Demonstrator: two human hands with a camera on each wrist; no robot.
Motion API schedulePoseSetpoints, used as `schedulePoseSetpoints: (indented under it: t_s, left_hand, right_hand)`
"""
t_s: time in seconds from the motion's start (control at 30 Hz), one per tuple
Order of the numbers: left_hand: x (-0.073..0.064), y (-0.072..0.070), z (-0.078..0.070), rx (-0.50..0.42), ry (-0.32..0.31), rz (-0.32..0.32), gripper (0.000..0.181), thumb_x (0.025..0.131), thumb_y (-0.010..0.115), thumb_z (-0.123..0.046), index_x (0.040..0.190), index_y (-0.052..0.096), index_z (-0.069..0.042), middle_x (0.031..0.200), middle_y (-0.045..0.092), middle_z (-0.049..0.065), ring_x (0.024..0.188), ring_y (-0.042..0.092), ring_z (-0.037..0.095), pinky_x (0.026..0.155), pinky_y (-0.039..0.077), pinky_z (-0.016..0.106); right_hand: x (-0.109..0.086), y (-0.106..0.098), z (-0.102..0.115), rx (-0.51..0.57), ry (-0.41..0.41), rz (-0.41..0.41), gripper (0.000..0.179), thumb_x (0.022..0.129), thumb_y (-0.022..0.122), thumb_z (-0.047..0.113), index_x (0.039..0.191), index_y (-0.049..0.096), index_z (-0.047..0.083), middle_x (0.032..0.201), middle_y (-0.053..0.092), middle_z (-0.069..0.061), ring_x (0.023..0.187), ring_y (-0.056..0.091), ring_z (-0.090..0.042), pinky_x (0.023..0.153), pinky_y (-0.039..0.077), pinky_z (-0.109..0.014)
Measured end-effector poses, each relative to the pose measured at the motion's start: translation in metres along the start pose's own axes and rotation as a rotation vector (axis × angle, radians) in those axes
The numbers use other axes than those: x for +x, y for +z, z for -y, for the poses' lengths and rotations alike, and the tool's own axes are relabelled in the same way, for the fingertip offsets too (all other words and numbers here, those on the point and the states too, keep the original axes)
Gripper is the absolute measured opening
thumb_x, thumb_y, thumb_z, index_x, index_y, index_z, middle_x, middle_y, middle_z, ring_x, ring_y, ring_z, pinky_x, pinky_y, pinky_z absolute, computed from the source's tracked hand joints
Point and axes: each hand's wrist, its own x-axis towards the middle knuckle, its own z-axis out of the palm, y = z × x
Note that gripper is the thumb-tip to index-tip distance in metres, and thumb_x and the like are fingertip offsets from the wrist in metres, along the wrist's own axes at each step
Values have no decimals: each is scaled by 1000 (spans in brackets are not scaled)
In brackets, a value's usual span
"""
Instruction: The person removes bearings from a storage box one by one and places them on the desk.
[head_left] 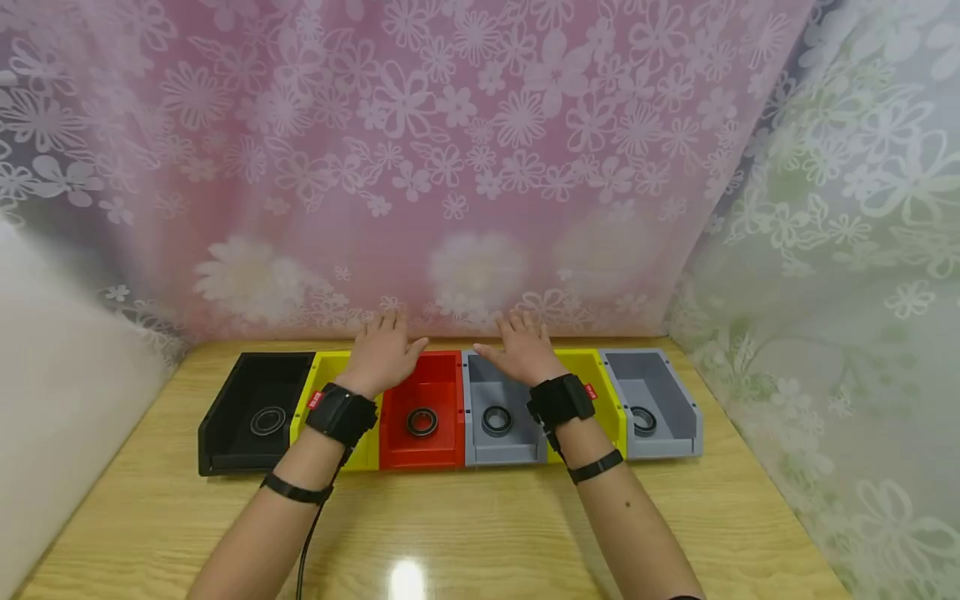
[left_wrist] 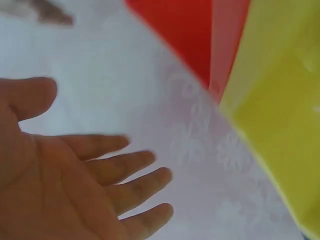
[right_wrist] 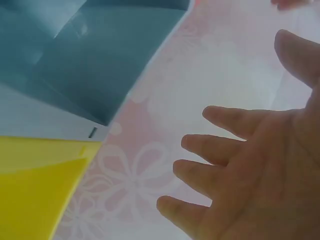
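Both of the person's hands are stretched forward, palms down, over the rear part of a row of six open-fronted plastic bins on a light wood-grain desk (head_left: 465, 533). The left hand (head_left: 381, 358) is flat, its fingers straight and slightly spread and its thumb pointing inward. It lies over the back of the left yellow plastic bin (head_left: 366, 454), with the thumb toward the neighbouring red plastic bin (head_left: 438, 383). The right hand (head_left: 523, 354) mirrors it, fingers straight and thumb held out, above the back of the middle grey plastic bin (head_left: 506, 454) and near the right yellow plastic bin (head_left: 613, 408). The wrist views show both palms bare, with the bin edges apart from the fingertips.

A round dark metal ring bearing (head_left: 281, 417) lies in the black plastic bin (head_left: 258, 379) at the left end. A second ring bearing (head_left: 410, 422) lies in the red bin, a third ring bearing (head_left: 484, 421) in the middle grey bin, and a fourth ring bearing (head_left: 653, 422) in the right-end grey plastic bin (head_left: 663, 448), near its left wall. The arms partly cover both yellow bins, so their full contents cannot be told.

Each wrist carries a black strapped device, with a thin black band farther up the forearm. A pink curtain with white flowers (head_left: 480, 125) hangs behind the row.
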Motion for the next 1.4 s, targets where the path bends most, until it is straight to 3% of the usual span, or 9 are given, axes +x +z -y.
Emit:
schedulePoseSetpoints:
  t_s: [0.17,0.27,0.43,0.57,0.7,0.8,1.0,1.23,1.4]
  left_hand:
    - [-54,-27,41,-75,-21,-128,57,109,50,-31,149,44,9,143,51,35,133,46,55,113,28,68]
    - [-90,-41,81,-121,-122,-190,56,109,48,-30,145,46,13,132,55,40,118,53,59,100,40,69]
    - [-133,-50,151,-166,-348,-91,68,111,36,-34,146,30,24,139,39,49,120,44,67,94,41,71]
    - [-149,-51,182,-170,-405,-5,72,111,35,-36,144,26,27,136,41,51,115,48,66,88,45,68]
    - [-153,-46,191,-184,-400,34,66,110,43,-32,141,37,26,94,65,34,83,67,46,74,52,54]
    - [-156,-43,194,-172,-386,27,57,107,52,-24,135,46,25,75,65,19,65,65,26,64,51,46]
    - [-160,-39,200,-131,-345,-18,46,99,64,-13,123,56,26,105,65,40,69,67,32,64,52,48]
    - [-159,-37,204,-118,-361,-24,44,98,66,-13,120,60,23,112,64,41,86,66,50,71,54,55]
    - [-157,-36,202,-129,-390,-34,44,98,64,-12,122,59,24,109,65,40,82,68,46,67,54,51]
  right_hand:
    - [-5,-4,0,49,-12,-10,80,104,53,54,162,28,4,167,24,-22,156,16,-40,122,9,-62]
    - [-8,-8,3,89,-21,-27,78,104,55,53,161,31,5,164,32,-20,153,28,-40,120,21,-62]
    - [-12,-15,23,139,-101,-78,67,103,58,50,156,45,10,152,53,-15,136,53,-37,108,43,-59]
    - [-15,-17,55,148,-220,-114,57,103,59,47,148,56,12,140,65,-10,113,67,-30,90,56,-46]
    - [-16,-13,97,139,-347,-96,53,104,59,46,146,59,14,133,69,-7,90,70,-24,65,52,-34]
    - [-14,-9,132,108,-411,-80,52,103,59,47,147,59,17,133,69,-4,93,70,-20,67,53,-31]
    - [-10,3,200,-4,-471,-38,61,102,58,53,151,52,17,99,75,3,73,66,-12,68,54,-25]
    - [1,52,264,-169,-504,34,72,100,60,54,160,39,20,123,71,8,95,68,-4,81,52,-16]
    - [9,84,287,-230,-525,107,67,99,65,48,157,44,22,116,71,11,97,67,-3,81,51,-13]
